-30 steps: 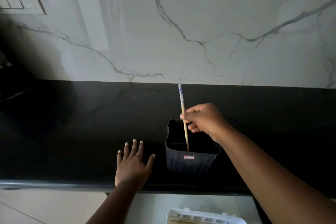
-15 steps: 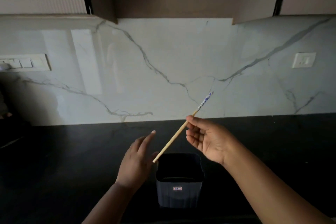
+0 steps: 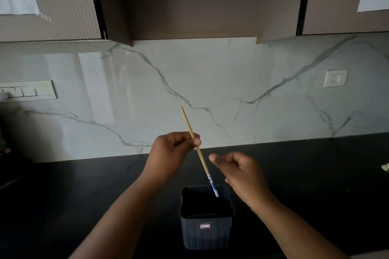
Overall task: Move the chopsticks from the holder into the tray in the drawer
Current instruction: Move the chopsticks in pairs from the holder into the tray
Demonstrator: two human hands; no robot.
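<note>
Dark counter, holder: left hand pinches chopstick; right hand loosely curled, empty; thin pinch risks a drop.

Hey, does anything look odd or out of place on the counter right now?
Nothing spilled or damaged. The holder stands upright on the black counter. The left hand holds one chopstick tilted, its patterned end over the holder. Small pale scraps lie at the far right edge.

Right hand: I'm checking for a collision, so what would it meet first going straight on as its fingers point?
Probably the chopstick held by the left hand; the right hand points up-left toward it, though depth is unclear.
</note>
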